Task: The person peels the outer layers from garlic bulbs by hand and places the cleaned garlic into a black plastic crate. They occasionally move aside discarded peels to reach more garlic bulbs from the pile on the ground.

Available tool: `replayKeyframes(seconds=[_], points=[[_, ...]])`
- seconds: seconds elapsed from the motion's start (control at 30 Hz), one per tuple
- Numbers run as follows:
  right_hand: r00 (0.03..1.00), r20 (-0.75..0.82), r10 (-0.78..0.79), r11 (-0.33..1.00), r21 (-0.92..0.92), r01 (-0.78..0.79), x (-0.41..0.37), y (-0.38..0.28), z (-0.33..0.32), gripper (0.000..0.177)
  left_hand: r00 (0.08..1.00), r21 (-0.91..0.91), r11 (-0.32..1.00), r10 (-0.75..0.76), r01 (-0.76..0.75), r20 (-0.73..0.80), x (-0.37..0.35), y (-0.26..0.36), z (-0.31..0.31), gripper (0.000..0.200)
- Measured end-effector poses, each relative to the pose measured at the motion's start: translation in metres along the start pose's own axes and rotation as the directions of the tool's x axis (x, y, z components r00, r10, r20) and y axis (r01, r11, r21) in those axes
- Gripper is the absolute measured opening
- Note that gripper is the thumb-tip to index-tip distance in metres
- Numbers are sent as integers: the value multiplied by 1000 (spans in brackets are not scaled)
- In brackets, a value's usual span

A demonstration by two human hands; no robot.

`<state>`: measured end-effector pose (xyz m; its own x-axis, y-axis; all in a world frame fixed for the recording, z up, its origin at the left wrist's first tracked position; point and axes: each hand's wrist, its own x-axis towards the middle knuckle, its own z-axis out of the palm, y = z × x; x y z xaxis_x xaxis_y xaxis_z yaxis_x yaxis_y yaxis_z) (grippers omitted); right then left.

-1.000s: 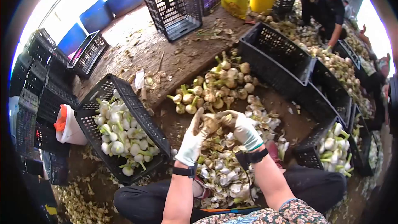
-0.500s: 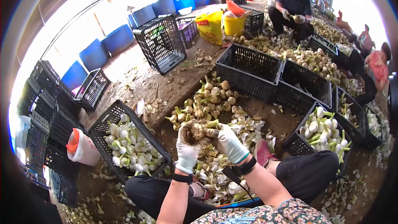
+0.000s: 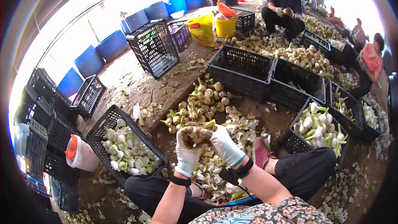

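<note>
Coworker (image 3: 290, 2) has straightened; garlic (image 3: 304, 60) litters the floor (image 3: 118, 81).

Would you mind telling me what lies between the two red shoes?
In the head view, garlic peelings lie heaped between the left shoe and the right shoe.

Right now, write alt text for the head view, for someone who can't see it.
A gloved left hand and right hand hold a garlic bulb, partly hidden by the fingers, above scattered peelings. Brownish bulbs lie heaped just beyond; crates of white bulbs stand on either side. Farther back, a person in dark clothes squats.
</note>
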<state>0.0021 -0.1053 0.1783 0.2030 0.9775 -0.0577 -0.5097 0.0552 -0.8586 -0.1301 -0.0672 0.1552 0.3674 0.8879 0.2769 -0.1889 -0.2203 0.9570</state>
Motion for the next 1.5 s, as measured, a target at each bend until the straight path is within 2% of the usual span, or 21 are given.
replayKeyframes(seconds=[0.07,0.17,0.37,0.4,0.43,0.53,0.6,0.67,0.7,0.73,0.8,0.87,0.93,1.0,1.03,1.07,1.1,1.13,1.27,1.33,1.5], points=[[998,57,27,981,193,-37,4,9,-5,23,994,-104,988,109,-111,-24,1,-8,1,67],[991,131,34,967,245,-66,-1,2,-5,24,998,-238,971,21,-34,-57,-3,-10,1,66],[981,177,79,988,119,-101,1,-2,-24,22,996,-294,953,59,-75,-62,-5,-10,2,63],[979,189,78,992,86,-96,2,-4,-28,20,995,-362,932,-58,24,-86,-5,-8,2,58],[969,238,-71,984,-140,107,8,3,-37,23,979,-429,896,-176,116,-102,-5,-7,2,54],[920,335,-204,914,-273,302,14,9,-53,31,904,-644,678,-425,353,47,-6,8,-2,45],[913,334,-232,842,-402,361,12,12,-55,35,906,-619,693,-418,370,74,-9,-4,-3,42],[936,229,-269,771,-531,352,8,17,-49,31,979,-47,978,-202,202,9,-11,-15,1,45],[936,181,-303,794,-495,353,4,16,-44,22,988,-28,988,-152,152,20,-7,-10,2,50],[936,180,-302,795,-495,352,4,16,-45,22,988,-27,988,-154,154,21,-7,-3,-1,50],[995,46,-86,965,-246,95,5,14,-45,18,841,-445,723,-518,528,155,-7,15,-5,56],[954,81,-287,784,-553,283,1,12,-40,14,966,-134,956,-255,260,52,-9,-3,-2,62],[996,-12,-87,995,41,88,3,20,-45,22,955,-274,915,-272,296,122,-9,4,-4,68],[952,-268,149,953,295,-66,16,24,-73,20,946,-349,882,-269,317,179,-8,5,-7,70],[940,-324,108,932,363,18,22,30,-80,20,937,-420,842,-258,337,234,-9,5,-8,72],[974,-221,59,982,-164,-97,30,37,-105,27,938,-424,841,-258,336,230,-9,5,-10,72],[969,-214,-127,735,-676,-53,22,29,-95,33,935,-413,842,-279,347,218,-10,3,-12,73],[955,-108,-275,247,-968,-38,9,16,-81,39,931,-402,841,-303,363,205,-12,1,-13,74],[907,355,-226,437,-795,421,-6,-34,-39,34,941,-170,936,-274,309,198,-11,0,-12,77],[856,453,-248,214,-837,504,-8,-36,-24,19,929,-232,907,-308,352,206,-11,12,-8,75],[839,543,-36,-39,-839,542,-5,-50,-9,14,925,-8,959,-271,283,266,-10,13,-13,69]])
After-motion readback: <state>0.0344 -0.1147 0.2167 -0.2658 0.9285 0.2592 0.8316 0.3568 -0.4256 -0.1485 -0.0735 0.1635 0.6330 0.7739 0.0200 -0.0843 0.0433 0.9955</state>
